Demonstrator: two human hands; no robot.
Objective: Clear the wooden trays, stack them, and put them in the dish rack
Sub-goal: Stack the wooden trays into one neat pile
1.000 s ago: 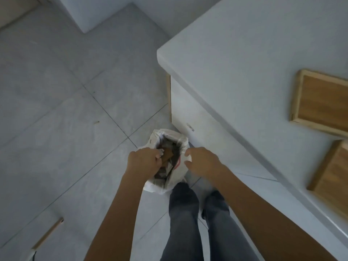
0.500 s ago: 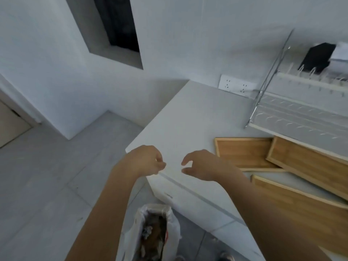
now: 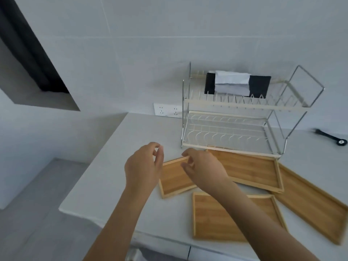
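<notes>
Several bare wooden trays lie on the white counter [image 3: 120, 166]. A small tray [image 3: 174, 178] is at the left, a long tray [image 3: 248, 169] sits in front of the dish rack, another tray [image 3: 214, 217] lies nearest me, and one [image 3: 310, 202] is at the right. The two-tier wire dish rack [image 3: 235, 129] stands against the wall. My left hand [image 3: 143, 168] hovers at the small tray's left edge, fingers curled and apart, holding nothing. My right hand [image 3: 203, 170] hovers over that tray's far right corner, also holding nothing.
A black and white cloth [image 3: 237, 83] hangs on the rack's top tier. A wall socket [image 3: 167, 110] sits left of the rack. A black tool [image 3: 331, 138] lies on the counter at the far right. The counter's left edge drops to the grey floor [image 3: 37, 213].
My view has risen from the rubbish bag on the floor to the counter. Both hands let go of the bag and moved up over the small tray.
</notes>
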